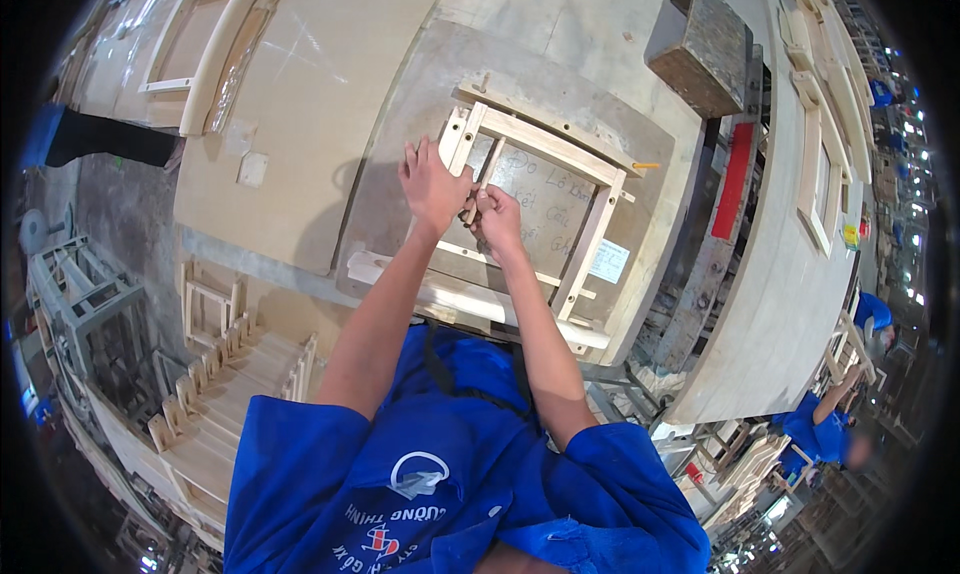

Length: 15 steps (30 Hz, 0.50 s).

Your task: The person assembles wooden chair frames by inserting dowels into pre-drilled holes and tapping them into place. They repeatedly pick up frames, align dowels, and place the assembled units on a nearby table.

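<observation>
A pale wooden frame (540,137) lies on the worktop, with dark round holes along its rails. My left hand (435,186) lies over the frame's left rail, its fingers pointing away from me and its thumb bent inward over the rail. Just inside that rail, my right hand (497,222) is closed in a pinch on a narrow wooden strip (490,162), which stands at a slant beside the left thumb. Both hands nearly meet there, and the strip's lower end is partly hidden by fingers. A rounded wooden rail (450,296) runs along the near side.
Handwriting marks the board (545,199) under the frame. A pencil-like yellow stick (645,166) lies past the far right corner. At the right stands an open wooden box (700,49) near a red strip (734,179). Slatted wooden parts (225,384) are stacked at lower left. Other people work at far right.
</observation>
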Tool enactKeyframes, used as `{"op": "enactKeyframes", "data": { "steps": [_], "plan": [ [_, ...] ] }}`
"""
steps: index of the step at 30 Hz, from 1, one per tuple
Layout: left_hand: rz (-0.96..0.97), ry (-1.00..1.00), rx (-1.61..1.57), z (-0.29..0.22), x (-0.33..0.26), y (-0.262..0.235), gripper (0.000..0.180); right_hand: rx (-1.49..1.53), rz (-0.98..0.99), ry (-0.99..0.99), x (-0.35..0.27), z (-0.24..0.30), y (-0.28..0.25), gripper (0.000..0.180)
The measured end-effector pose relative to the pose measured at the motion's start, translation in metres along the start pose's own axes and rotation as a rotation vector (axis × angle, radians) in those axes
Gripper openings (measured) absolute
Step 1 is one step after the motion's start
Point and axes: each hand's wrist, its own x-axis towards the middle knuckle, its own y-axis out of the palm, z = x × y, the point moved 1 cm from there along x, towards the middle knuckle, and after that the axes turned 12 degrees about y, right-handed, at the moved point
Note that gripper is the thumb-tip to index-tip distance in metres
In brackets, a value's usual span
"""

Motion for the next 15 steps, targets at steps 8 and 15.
{"op": "enactKeyframes", "data": {
  "steps": [8, 15],
  "plan": [
    [0.014, -0.016, -0.021, -0.002, -0.002, -0.005, 0.072, 0.158, -0.104, -0.077, -0.004, -0.008, 0.013, 0.018],
    [0.021, -0.013, -0.023, -0.002, 0.0, -0.005, 0.072, 0.276, -0.241, -0.056, 0.006, -0.012, 0.024, 0.015]
  ]
}}
